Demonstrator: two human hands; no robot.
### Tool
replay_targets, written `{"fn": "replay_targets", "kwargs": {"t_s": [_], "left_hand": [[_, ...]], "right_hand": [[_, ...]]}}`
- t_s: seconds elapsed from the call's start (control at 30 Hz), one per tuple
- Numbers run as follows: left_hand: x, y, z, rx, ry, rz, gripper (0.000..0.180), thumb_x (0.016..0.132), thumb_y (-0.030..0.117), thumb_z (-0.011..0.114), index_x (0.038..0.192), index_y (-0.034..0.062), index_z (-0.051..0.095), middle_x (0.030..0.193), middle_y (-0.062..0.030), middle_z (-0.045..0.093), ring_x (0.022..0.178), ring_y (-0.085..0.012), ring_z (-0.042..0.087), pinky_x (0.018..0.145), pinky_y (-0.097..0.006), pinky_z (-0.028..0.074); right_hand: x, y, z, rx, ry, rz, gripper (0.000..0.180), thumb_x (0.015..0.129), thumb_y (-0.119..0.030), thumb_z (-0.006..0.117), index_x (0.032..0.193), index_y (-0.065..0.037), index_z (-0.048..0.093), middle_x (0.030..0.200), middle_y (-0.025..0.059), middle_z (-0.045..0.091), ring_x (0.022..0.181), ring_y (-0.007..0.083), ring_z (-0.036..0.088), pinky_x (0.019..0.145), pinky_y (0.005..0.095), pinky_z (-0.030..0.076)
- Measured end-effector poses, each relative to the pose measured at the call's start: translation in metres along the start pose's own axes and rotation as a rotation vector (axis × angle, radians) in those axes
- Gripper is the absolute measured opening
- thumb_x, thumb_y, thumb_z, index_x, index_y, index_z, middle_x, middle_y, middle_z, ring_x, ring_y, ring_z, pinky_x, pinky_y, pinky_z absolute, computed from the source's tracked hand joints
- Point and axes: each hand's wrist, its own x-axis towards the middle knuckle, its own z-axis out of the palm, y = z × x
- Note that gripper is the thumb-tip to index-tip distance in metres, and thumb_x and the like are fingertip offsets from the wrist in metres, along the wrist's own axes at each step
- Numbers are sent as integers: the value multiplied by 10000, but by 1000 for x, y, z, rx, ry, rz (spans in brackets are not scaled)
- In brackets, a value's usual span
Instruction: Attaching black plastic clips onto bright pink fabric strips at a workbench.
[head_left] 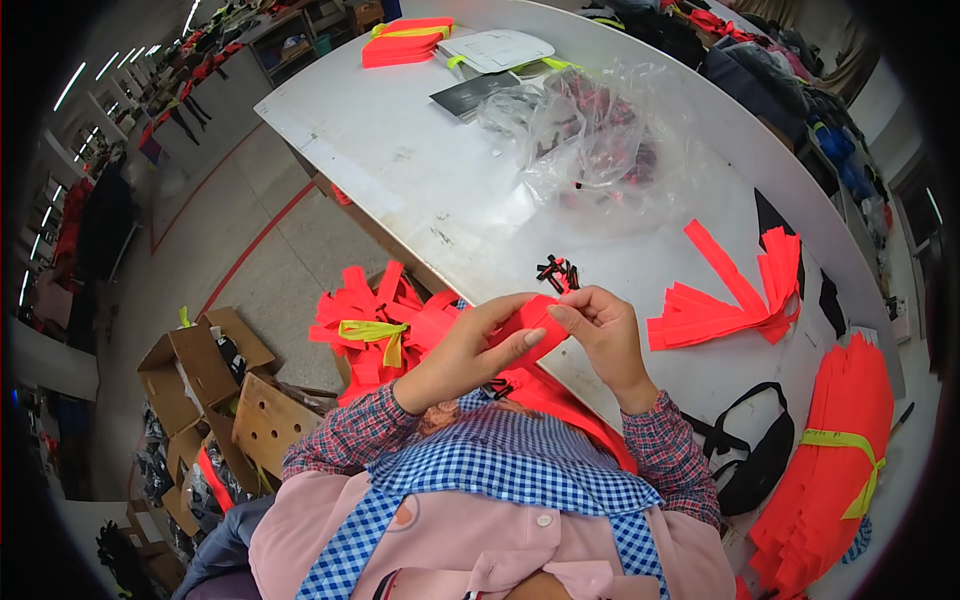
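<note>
Both my hands are raised over the near edge of the table, with a bright red-orange fabric strip [541, 322] bent between them. My left hand [478, 347] has its thumb pressed on the strip, fingers behind it. At the strip's other end my right hand [604, 332] pinches it between thumb and fingertips. Just beyond the fingers lies a small pile of black clips or buckles [553, 270], some with red bits; their exact kind is unclear. To the left of my left hand hangs a bundle of red-orange strips [365, 300] with a yellow ribbon [372, 331] around it. More red-orange fabric [575, 412] lies across my lap.
On the white table [420, 190] lie a clear plastic bag [590, 130] of dark red and black items, fanned strips [735, 290], a tied strip bundle [825, 465], a black strapped item [760, 455] and stacked orange pieces [405, 45]. Cardboard boxes [195, 370] stand at left.
</note>
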Motion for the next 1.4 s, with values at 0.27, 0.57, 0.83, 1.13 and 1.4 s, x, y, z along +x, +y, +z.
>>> {"fn": "replay_targets", "kwargs": {"t_s": [0.27, 0.57, 0.83, 1.13, 1.4], "left_hand": [[5, -5, 1, 263, 177, 275, 277, 846, 36, 669, 1121, 14, 651, 898, -93, 635, 784, -182, 621, 678, -279, 498], [0, -35, 5, 698, 270, 648, 359, 738, -24, 698, 1091, 26, 658, 852, -110, 623, 722, -226, 623, 605, -300, 504], [4, -33, 2, 154, 186, 262, 217, 797, 35, 701, 1013, 30, 683, 774, -95, 597, 667, -213, 597, 566, -290, 468], [4, -48, 8, 670, 338, 660, 323, 710, 10, 717, 1030, 12, 668, 808, -93, 619, 656, -220, 606, 542, -307, 493], [7, -42, 16, 180, 368, 311, 134, 820, 11, 660, 952, 7, 686, 802, -93, 612, 711, -186, 602, 619, -281, 471]], "right_hand": [[-12, 3, 8, -80, -45, -109, 169, 953, -120, 593, 1027, 27, 629, 831, 8, 649, 733, 32, 562, 642, 185, 462], [-25, 40, 40, 365, 123, 22, 162, 989, -148, 532, 1001, 6, 580, 851, -14, 589, 761, 15, 515, 687, 174, 445], [-27, 30, 41, -59, 115, -111, 174, 993, -165, 524, 991, -2, 585, 790, -23, 573, 709, 14, 493, 606, 178, 410], [-25, 56, 54, 242, 192, 22, 172, 994, -154, 505, 982, -3, 586, 849, -2, 587, 745, 29, 495, 656, 194, 419], [-22, 37, 49, -20, 134, 9, 143, 1000, -154, 494, 985, -30, 562, 846, -21, 548, 741, 15, 452, 647, 182, 395]]}}
